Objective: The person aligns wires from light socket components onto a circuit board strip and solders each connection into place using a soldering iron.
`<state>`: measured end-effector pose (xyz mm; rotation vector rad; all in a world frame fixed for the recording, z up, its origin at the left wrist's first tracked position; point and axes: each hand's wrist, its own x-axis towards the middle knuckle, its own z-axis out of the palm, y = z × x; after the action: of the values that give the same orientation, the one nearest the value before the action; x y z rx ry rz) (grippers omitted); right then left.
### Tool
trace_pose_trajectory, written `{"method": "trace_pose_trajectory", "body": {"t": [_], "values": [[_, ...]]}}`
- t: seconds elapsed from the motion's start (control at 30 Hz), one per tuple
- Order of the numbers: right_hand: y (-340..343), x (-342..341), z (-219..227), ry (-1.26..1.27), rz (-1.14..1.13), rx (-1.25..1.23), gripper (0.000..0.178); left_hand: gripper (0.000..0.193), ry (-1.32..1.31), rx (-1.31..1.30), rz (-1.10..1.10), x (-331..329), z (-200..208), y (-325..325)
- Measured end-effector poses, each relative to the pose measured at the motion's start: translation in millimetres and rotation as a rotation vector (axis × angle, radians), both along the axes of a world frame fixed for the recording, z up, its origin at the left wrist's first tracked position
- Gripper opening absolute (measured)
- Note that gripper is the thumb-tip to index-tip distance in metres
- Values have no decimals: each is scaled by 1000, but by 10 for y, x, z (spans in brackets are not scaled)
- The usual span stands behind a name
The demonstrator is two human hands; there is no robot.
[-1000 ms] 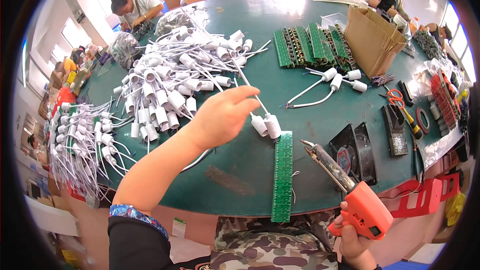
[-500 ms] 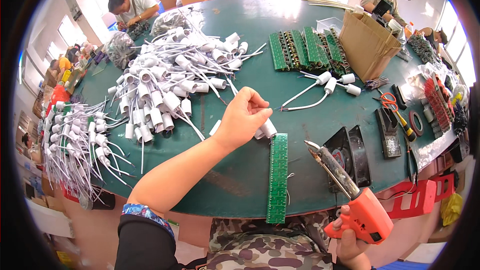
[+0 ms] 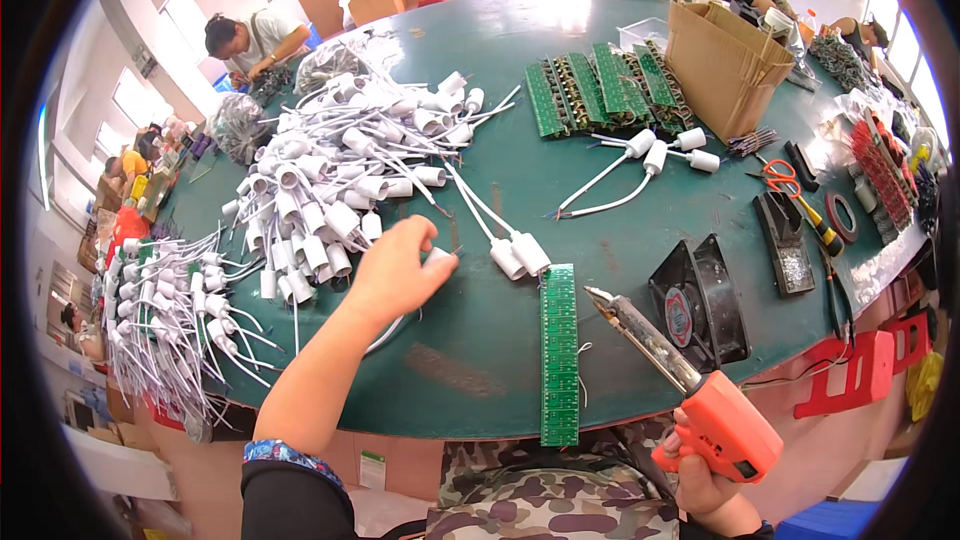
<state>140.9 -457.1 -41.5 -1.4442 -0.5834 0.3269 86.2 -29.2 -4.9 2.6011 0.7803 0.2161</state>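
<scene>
My left hand (image 3: 398,270) reaches to the right side of a heap of white lamp sockets with cables (image 3: 310,180). Its fingers are closed round one white lamp socket (image 3: 438,256), mostly hidden by the hand; a white cable shows below. In my right hand (image 3: 702,485) is a soldering gun (image 3: 715,420) with an orange-red handle, its tip pointing up and left, just right of a long green circuit board strip (image 3: 560,360). Two more white sockets (image 3: 518,254) lie side by side at the strip's far end, their cables running away to the upper left.
A black fan (image 3: 700,302) stands right of the soldering gun. Beyond it lie a black soldering stand (image 3: 783,245), orange-handled scissors (image 3: 780,178) and a tape roll (image 3: 840,217). Green boards (image 3: 600,90) sit by a cardboard box (image 3: 725,70). More sockets (image 3: 165,310) crowd the left edge. Others work across the table.
My left hand has moved left and nearer, from over the two sockets by the board to the single socket beside the heap. The soldering gun's tip has shifted slightly left.
</scene>
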Motion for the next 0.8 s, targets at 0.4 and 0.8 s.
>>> {"method": "trace_pose_trajectory", "body": {"t": [0.4,0.8], "values": [[97,-22,-104,-104,38,-39,51,25,-395,-16,-428,57,-136,-470],[-4,-47,-55,-79,-53,19,57,11,-480,153,-884,745,-85,-436]]}}
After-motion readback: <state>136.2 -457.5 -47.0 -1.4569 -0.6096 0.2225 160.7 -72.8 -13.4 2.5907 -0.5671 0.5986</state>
